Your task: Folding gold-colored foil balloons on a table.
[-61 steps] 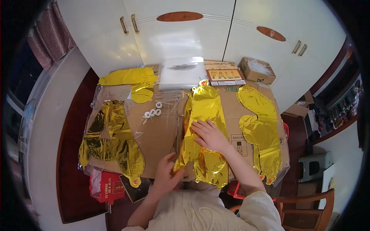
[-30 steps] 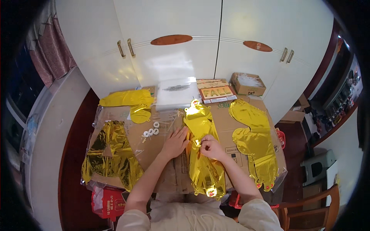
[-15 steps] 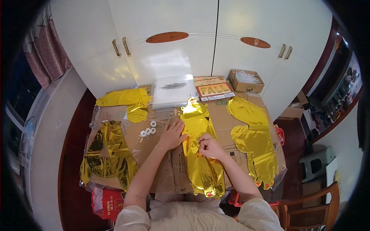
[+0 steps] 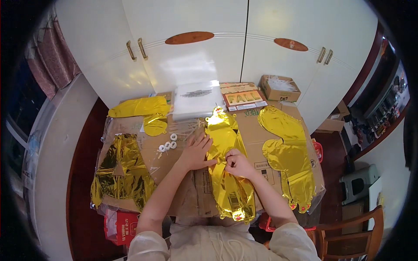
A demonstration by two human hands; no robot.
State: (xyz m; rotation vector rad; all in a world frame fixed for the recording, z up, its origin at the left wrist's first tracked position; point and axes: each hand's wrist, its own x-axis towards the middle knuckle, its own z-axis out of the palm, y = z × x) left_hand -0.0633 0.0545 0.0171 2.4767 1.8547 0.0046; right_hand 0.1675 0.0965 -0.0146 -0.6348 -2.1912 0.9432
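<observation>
A long gold foil balloon point(image 4: 224, 141) lies flat and wrinkled in front of me, stretching from the table's near edge toward the far side. My left hand point(image 4: 197, 152) rests on its left edge with fingers spread and the thumb reaching inward over the foil. On the balloon's middle, the fingers of my right hand point(image 4: 238, 164) are curled and pinch a gathered bit of foil. Between thumb and fingers the foil creases. Shiny tabs with red marks show at the balloon's far and near ends.
More flat gold foil balloons point(image 4: 287, 152) lie at the right, at the far left and near left point(image 4: 124, 167). White ribbon rolls point(image 4: 167, 145) sit left of my left hand. Behind stand a clear plastic stack point(image 4: 198, 102), a printed box point(image 4: 244, 99) and an open carton point(image 4: 278, 89), before white cabinets.
My left thumb has slid right, closer to my right hand. The foil between them is drawn into tighter creases. My right hand keeps its pinch, and the view has shifted slightly.
</observation>
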